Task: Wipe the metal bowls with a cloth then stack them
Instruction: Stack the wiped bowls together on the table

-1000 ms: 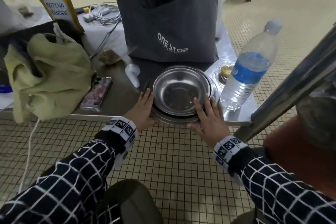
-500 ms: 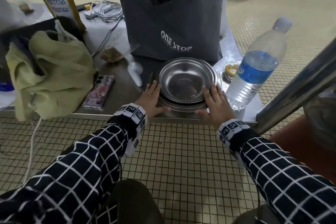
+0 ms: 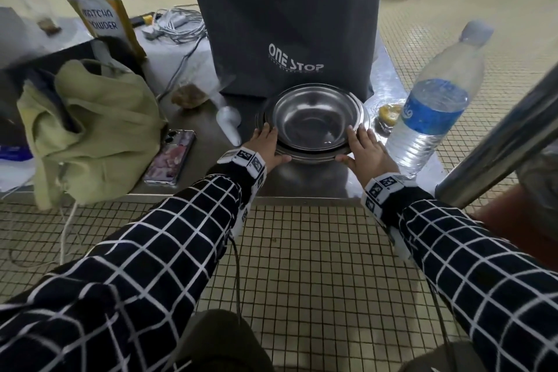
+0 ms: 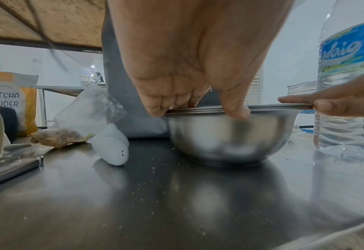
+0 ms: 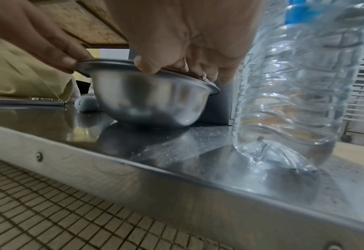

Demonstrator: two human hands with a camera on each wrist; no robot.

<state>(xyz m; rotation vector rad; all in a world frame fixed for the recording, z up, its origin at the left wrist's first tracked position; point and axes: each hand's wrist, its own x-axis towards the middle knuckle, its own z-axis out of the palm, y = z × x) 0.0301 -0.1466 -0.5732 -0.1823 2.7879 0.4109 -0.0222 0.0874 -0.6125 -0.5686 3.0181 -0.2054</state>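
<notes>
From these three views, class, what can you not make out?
- How many bowls the stack of metal bowls holds: rims blur together, all views.
- Left hand fingertips: behind the rim, left wrist view.
- Water bottle cap: cut off, both wrist views.

Both arms are stretched forward in checked sleeves, tag bands on the wrists. Left hand (image 3: 268,146) and right hand (image 3: 365,150) sit side by side, palms facing in, fingers on top and thumbs tucked under, pinching the same rim.
</notes>
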